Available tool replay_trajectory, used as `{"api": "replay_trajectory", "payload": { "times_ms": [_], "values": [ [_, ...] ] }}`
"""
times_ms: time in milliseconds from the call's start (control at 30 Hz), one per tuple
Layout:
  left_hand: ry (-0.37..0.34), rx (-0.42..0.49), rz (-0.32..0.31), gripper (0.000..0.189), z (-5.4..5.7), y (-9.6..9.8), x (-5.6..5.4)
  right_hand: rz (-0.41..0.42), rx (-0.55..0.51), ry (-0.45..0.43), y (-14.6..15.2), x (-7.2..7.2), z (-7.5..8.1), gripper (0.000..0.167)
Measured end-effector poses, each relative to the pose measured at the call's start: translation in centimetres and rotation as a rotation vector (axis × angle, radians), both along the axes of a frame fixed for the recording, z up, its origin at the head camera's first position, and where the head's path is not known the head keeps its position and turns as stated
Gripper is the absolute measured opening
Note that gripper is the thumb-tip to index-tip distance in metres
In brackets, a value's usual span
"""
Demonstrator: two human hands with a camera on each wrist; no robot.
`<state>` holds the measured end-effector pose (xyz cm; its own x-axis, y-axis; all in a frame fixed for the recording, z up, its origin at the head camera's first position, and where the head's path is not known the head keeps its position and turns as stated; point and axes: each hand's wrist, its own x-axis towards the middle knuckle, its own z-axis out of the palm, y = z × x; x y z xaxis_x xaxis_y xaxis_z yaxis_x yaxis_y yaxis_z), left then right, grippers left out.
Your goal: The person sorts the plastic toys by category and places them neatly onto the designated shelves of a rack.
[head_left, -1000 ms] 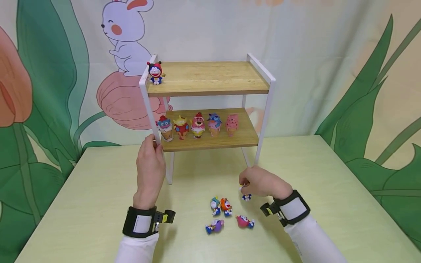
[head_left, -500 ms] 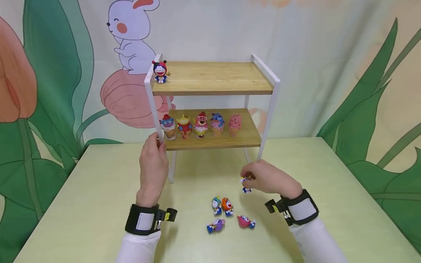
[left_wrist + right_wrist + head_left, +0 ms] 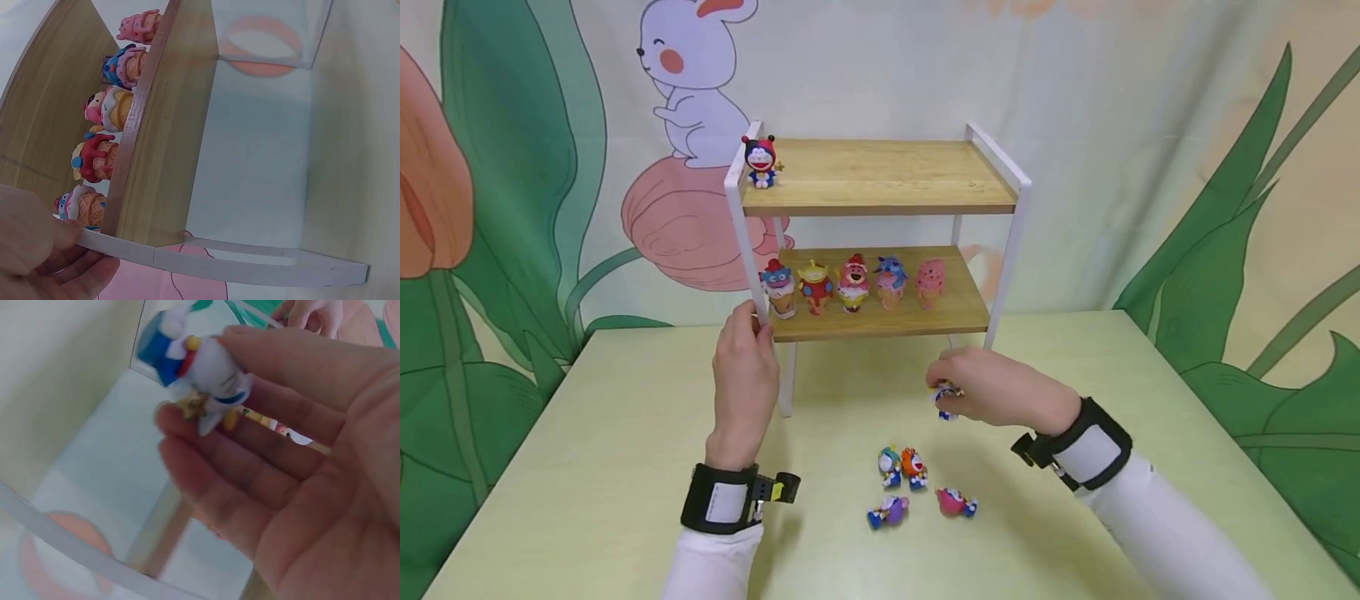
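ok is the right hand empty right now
No, in the right wrist view the right hand pinches a small white-and-blue figurine.

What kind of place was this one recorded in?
Probably an indoor tabletop set dressed for recording: a curtain-like backdrop printed with a cartoon rabbit hangs behind a pale table, where a small two-tier shelf displays toy figures.
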<state>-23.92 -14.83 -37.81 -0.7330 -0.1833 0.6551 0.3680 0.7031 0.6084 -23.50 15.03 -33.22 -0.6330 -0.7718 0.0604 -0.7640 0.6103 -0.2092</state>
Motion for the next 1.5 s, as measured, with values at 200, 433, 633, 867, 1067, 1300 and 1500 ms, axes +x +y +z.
{"api": "replay_trajectory", "payload": {
  "times_ms": [200,433,633,867,1067,1300,1500],
  "values": [
    [0.004,0.003,-0.003,0.031,0.2,-0.1,-0.1,0.065,0.018,0.065,-1.0,0.1,3.1,0.010],
    [-0.007,0.017,-0.006,0.030,0.1,0.0,-0.1,0.136,0.008,0.129,-1.9,-0.4,6.8,0.007],
    [-0.004,0.021,-0.008,0.030,-0.1,0.1,0.0,0.192,-0.042,0.227,-2.6,-1.1,10.7,0.015],
    [-0.007,0.013,0.010,0.029,-0.1,-0.2,0.0,0.233,-0.148,0.289,-4.5,-1.8,15.4,0.014],
    [0.004,0.014,0.009,0.029,0.0,-0.4,0.1,0.149,-0.185,0.355,-6.7,-2.4,17.9,0.021],
    [0.000,0.023,-0.007,0.029,0.1,-0.2,0.1,0.007,-0.219,0.361,-9.4,-4.0,18.4,0.027],
    [-0.008,0.018,-0.012,0.031,0.2,-0.1,0.2,-0.140,-0.244,0.366,-11.2,-5.5,18.3,0.028]
  ]
}}
